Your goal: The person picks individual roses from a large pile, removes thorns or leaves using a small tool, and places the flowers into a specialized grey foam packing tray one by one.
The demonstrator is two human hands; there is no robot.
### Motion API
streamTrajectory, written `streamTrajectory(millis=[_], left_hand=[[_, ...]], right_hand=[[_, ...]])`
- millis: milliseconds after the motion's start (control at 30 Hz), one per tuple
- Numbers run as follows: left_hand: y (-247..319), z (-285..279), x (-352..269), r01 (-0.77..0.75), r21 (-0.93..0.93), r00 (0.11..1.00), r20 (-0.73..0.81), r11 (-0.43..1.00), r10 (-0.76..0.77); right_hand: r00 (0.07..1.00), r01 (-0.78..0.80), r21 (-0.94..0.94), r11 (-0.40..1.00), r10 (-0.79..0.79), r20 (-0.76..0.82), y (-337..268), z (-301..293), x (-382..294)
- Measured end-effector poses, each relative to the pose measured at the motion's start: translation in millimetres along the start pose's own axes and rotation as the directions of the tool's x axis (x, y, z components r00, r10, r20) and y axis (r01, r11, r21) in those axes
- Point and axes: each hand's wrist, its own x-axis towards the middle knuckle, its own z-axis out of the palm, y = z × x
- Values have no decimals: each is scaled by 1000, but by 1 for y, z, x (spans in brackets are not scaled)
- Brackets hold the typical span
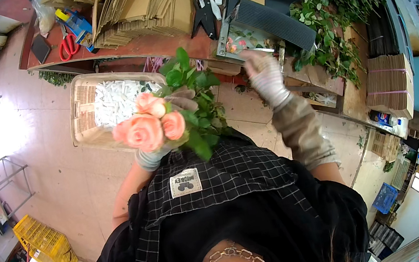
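A bunch of peach-pink roses (143, 131) with green leaves (205, 107) is in front of my apron, in my gloved left hand (153, 157). The blooms and leaves hide much of that hand. My right hand (266, 74), in a pale glove with a brown sleeve above it, is lifted to the right of the bunch, close to the front edge of a metal tray (250, 36). It is blurred, so I cannot tell whether its fingers hold anything. Loose petals and leaves lie in the tray, which has a dark ribbed cover (275, 24).
A plastic crate (81, 110) of small white tubes (116, 102) stands behind the bunch. The red bench (130, 49) carries stacked cardboard (148, 5), red-handled scissors (68, 46) and a black tool (203, 16). Cut foliage (325, 30) heaps at right. A yellow crate (49, 247) is at lower left.
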Motion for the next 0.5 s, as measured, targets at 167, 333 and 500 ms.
streamTrajectory(millis=[167,333,500], left_hand=[[20,58,6,43,668,998,-56,743,-7],[30,98,26,107,661,994,-57,743,-92],[30,141,47,-181,526,983,68,831,170]], right_hand=[[935,-111,-759,642,327,140,106,-15,28],[954,-14,-716,698,224,200,122,-13,38],[982,-24,-657,754,142,126,108,-17,28]])
